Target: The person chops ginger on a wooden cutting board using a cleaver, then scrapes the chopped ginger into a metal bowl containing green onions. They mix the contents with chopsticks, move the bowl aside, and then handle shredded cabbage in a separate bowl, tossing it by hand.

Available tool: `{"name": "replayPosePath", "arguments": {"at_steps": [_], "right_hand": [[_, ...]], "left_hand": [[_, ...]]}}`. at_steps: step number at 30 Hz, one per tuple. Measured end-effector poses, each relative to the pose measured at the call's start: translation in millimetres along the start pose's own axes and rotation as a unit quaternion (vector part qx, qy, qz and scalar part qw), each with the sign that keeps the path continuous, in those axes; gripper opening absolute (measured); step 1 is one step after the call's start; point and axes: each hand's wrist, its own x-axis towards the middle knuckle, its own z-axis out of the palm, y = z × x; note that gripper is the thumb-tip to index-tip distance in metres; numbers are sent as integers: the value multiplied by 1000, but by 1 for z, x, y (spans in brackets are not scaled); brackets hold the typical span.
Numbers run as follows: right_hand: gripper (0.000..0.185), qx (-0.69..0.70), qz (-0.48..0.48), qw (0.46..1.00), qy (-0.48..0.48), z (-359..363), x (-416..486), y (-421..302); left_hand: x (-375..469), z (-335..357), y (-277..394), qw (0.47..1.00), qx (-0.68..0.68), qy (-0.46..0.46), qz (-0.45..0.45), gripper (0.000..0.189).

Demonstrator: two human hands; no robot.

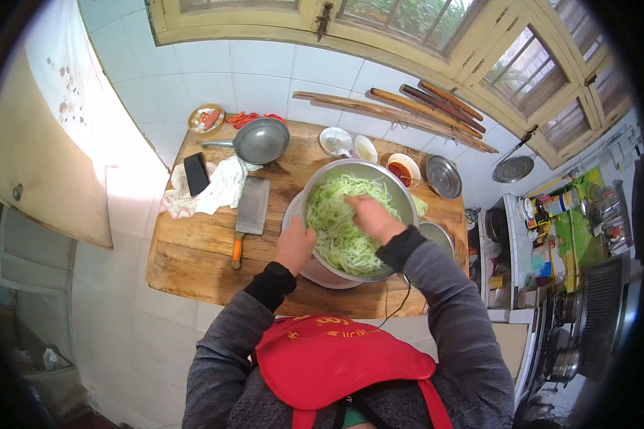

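A large metal bowl [411, 206] holds a heap of pale green vegetable shreds [343, 241]. My left hand [296, 245] grips the bowl's near-left rim, thumb up along its edge. Over the right part of the heap, my right hand [374, 217] reaches in and touches the shreds; its fingers are blurred and partly hidden, so their grip is unclear. Under the bowl, a round pale board or plate [322, 274] shows at the left and near side. A cleaver [253, 206] with an orange-and-dark handle lies left of the bowl on the wooden table [193, 252].
Behind the cleaver are a wok [261, 141], a white cloth [226, 182] and a black phone [196, 174]. Beyond the bowl stand small white bowls [336, 141], a bowl of red sauce [402, 170] and a metal lid [444, 176]. Another metal bowl [436, 236] sits right, near a dark cord [400, 307].
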Motion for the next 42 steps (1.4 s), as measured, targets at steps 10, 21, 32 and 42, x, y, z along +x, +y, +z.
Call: {"name": "replayPosePath", "arguments": {"at_steps": [10, 21, 32, 42], "right_hand": [[43, 24, -212, 972, -98, -25, -88, -34], [50, 51, 151, 986, -41, -5, -23, 20], [37, -118, -113, 984, -77, 4, -81, -49], [31, -91, -3, 993, 73, -33, -54, 57]], "left_hand": [[5, 6, -10, 999, -43, -14, -18, 34], [-2, -5, 8, 996, -77, -26, -32, 33], [-7, -11, 22, 992, -93, -38, -76, 36], [-10, -10, 23, 997, -66, -20, -28, 37]]}}
